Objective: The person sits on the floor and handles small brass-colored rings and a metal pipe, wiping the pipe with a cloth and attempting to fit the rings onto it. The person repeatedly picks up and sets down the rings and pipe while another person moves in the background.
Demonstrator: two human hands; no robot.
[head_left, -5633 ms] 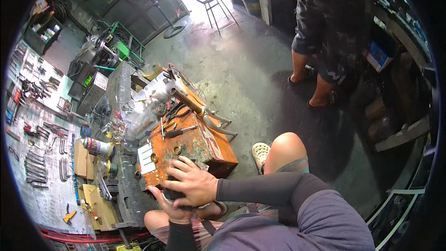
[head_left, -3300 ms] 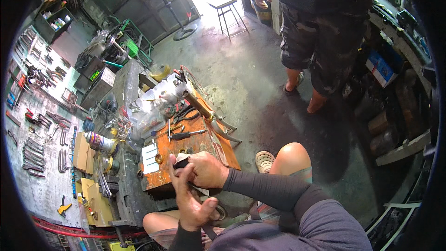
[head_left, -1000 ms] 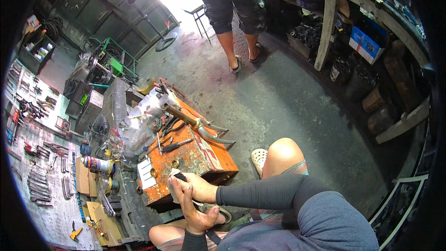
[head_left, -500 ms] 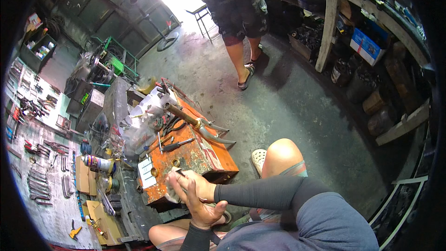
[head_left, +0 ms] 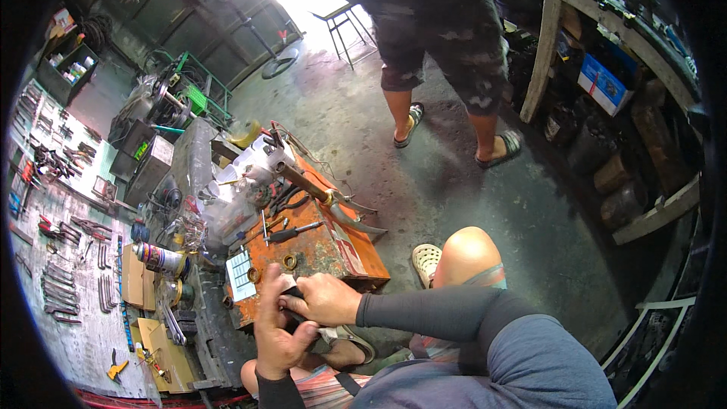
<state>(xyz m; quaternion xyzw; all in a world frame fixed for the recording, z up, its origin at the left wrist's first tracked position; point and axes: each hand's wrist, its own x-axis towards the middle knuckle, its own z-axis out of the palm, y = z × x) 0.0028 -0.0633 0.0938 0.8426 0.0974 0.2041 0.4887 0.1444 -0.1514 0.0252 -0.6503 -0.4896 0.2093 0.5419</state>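
My left hand (head_left: 274,339) is raised with its palm showing and fingers stretched, beside my right hand. The fingers of my right hand (head_left: 330,300) are closed on a black and whitish piece (head_left: 292,292), mostly hidden, whose kind I cannot make out. Just beyond both hands is an orange, paint-worn workbench top (head_left: 322,257). On it lie two brass-coloured rings (head_left: 289,262), a white printed sheet (head_left: 241,279), a T-shaped tool (head_left: 264,229) and a black-handled tool (head_left: 291,232). A brownish tube with curved metal prongs (head_left: 331,198) lies across its far side.
A person in camouflage shorts (head_left: 447,38) stands on the concrete floor ahead. Hand tools (head_left: 59,288) hang on the left board, near a tin can (head_left: 159,259). Shelving (head_left: 542,60) with a blue-and-white box (head_left: 603,83) lines the right. A stool (head_left: 344,30) stands near the bright doorway.
My left hand has moved left off my right hand, fingers now pointing up. My right hand has turned, showing the black piece. The other person has shifted right and appears nearer.
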